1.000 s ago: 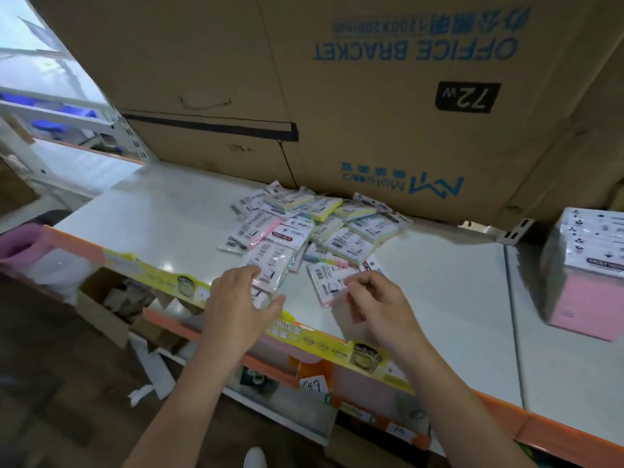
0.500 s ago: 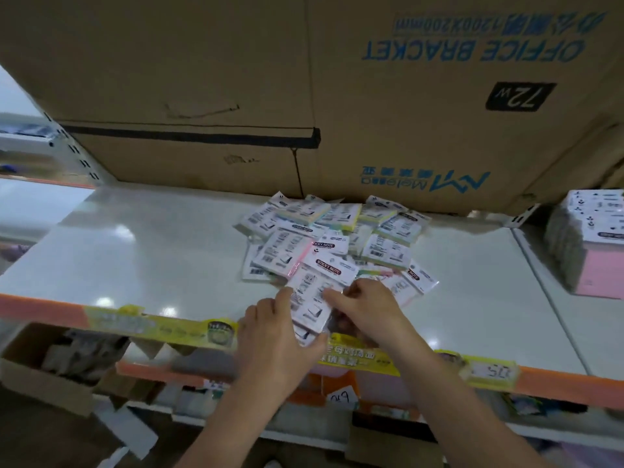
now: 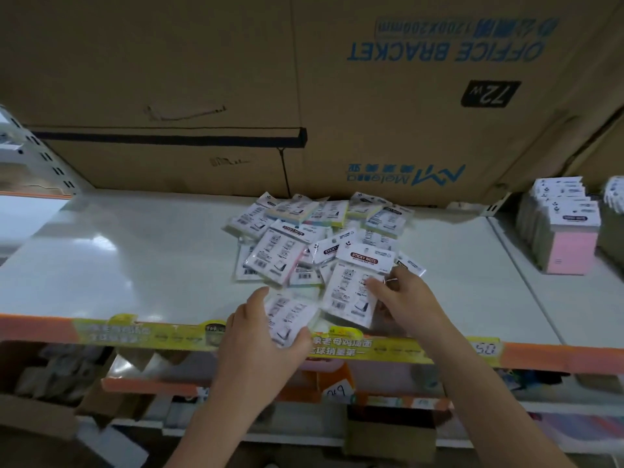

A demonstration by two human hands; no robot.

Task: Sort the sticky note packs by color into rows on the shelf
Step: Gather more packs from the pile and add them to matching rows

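Note:
A loose heap of sticky note packs (image 3: 314,231) in clear wrappers with white labels lies mid-shelf on the white shelf (image 3: 135,261); pastel yellow, blue, green and pink edges show. At the heap's near edge my left hand (image 3: 260,336) grips one pack (image 3: 287,315) between thumb and fingers, just above the shelf's front lip. My right hand (image 3: 405,298) pinches a second pack (image 3: 354,288) with a red "STICKY NOTE" header, held tilted over the heap's front.
Large cardboard boxes (image 3: 337,96) wall off the back of the shelf. Stacked pink note blocks (image 3: 564,238) stand at the right. An orange and yellow price strip (image 3: 135,332) runs along the front edge. Lower shelves hold boxes (image 3: 44,393) below.
The view has moved closer to the heap. My left hand has closed round a pack at the front edge, and my right hand has lifted its pack up off the heap.

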